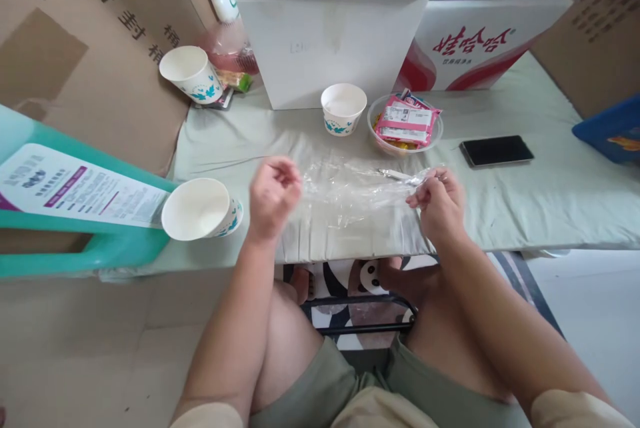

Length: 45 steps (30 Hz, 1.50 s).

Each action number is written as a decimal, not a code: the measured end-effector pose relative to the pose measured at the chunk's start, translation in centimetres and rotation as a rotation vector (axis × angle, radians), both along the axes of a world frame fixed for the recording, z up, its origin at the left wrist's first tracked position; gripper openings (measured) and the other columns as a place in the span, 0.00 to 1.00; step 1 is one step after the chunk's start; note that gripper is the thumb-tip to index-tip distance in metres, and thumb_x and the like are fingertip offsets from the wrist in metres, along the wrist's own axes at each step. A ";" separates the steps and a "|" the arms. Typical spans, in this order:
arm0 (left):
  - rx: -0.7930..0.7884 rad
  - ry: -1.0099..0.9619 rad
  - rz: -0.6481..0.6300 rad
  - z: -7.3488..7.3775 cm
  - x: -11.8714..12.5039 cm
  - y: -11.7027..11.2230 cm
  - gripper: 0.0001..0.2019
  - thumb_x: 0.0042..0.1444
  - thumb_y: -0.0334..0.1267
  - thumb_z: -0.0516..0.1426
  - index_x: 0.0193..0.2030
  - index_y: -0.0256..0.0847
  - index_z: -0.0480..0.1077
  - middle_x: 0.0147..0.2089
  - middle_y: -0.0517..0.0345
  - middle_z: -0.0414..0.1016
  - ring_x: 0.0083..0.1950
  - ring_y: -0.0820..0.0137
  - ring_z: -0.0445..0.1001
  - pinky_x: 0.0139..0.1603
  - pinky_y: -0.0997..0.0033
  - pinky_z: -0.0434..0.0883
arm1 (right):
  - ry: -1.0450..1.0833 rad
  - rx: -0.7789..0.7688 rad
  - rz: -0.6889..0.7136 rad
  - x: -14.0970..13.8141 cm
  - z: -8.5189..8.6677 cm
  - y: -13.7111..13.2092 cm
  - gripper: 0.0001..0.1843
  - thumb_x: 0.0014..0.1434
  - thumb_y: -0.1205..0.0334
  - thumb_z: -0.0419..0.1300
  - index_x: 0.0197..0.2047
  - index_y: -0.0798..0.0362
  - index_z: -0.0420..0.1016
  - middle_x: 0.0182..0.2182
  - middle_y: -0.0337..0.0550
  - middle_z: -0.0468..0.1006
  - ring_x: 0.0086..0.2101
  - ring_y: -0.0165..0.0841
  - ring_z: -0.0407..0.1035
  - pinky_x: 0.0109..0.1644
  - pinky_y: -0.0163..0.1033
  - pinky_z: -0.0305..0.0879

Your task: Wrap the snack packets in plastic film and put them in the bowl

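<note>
A sheet of clear plastic film (350, 191) is stretched between my two hands over the front of the low table (550, 195). My left hand (273, 196) is closed in a pinch on the film's left end. My right hand (436, 200) is closed on its right end, where the film is twisted into a thin strand. A white paper cup (343, 108) stands upright just behind the film. To its right, a clear plastic bowl (380, 141) holds pink snack packets (406, 121).
Another paper cup (200, 208) lies on its side at the table's left front, beside a teal plastic stool (100, 248). A third cup (193, 75) leans at the back left. A black phone (496, 150) lies right. Cardboard and white boxes (325, 48) line the back.
</note>
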<state>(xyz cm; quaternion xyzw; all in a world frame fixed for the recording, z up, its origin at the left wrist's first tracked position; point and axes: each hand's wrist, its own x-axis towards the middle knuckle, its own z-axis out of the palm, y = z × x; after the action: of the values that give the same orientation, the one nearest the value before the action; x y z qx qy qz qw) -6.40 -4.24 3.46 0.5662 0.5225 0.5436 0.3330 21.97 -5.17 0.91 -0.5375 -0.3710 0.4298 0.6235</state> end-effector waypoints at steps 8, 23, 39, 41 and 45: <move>-0.164 0.735 -0.562 -1.0 0.5 -0.8 0.32 0.50 0.42 0.67 0.64 0.49 0.70 0.76 0.50 0.59 0.80 0.50 0.47 0.78 0.44 0.52 | -0.039 -0.071 -0.062 0.9 -1.6 -0.6 0.18 0.58 0.47 0.66 0.37 0.48 0.64 0.22 0.28 0.74 0.17 0.24 0.68 0.22 0.29 0.63; 0.120 0.054 -0.099 -2.7 4.0 0.2 0.13 0.60 0.48 0.58 0.41 0.43 0.78 0.43 0.53 0.83 0.46 0.66 0.81 0.49 0.64 0.78 | -0.129 -0.062 -0.139 0.2 -2.3 0.5 0.17 0.60 0.47 0.63 0.38 0.48 0.61 0.21 0.26 0.70 0.15 0.22 0.57 0.18 0.30 0.50; -0.527 -0.203 0.093 -1.1 3.1 -0.4 0.08 0.47 0.42 0.61 0.29 0.40 0.69 0.34 0.55 0.78 0.33 0.72 0.75 0.24 0.78 0.63 | -0.330 -0.106 -0.061 0.3 -2.0 -0.3 0.22 0.61 0.45 0.60 0.25 0.52 0.74 0.16 0.35 0.68 0.19 0.27 0.61 0.26 0.35 0.59; -0.567 -0.205 0.125 -1.5 3.2 -0.2 0.06 0.46 0.39 0.58 0.26 0.40 0.67 0.33 0.54 0.79 0.28 0.73 0.73 0.20 0.78 0.56 | -0.340 -0.147 -0.079 0.5 -1.6 -0.4 0.19 0.61 0.48 0.59 0.26 0.53 0.75 0.15 0.35 0.68 0.19 0.27 0.60 0.26 0.35 0.58; -0.609 -0.199 0.128 -1.7 2.1 0.0 0.05 0.41 0.37 0.54 0.21 0.39 0.64 0.34 0.49 0.81 0.31 0.70 0.77 0.19 0.77 0.51 | -0.477 -0.214 -0.097 1.2 -1.1 -0.5 0.12 0.56 0.56 0.61 0.41 0.53 0.77 0.23 0.35 0.75 0.21 0.27 0.62 0.28 0.35 0.58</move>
<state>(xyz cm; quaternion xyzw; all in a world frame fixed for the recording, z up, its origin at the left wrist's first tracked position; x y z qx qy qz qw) -4.33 -4.29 1.77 0.3504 0.6606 0.4349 0.5017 23.20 -5.68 -0.18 -0.7036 -0.4335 0.2976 0.4779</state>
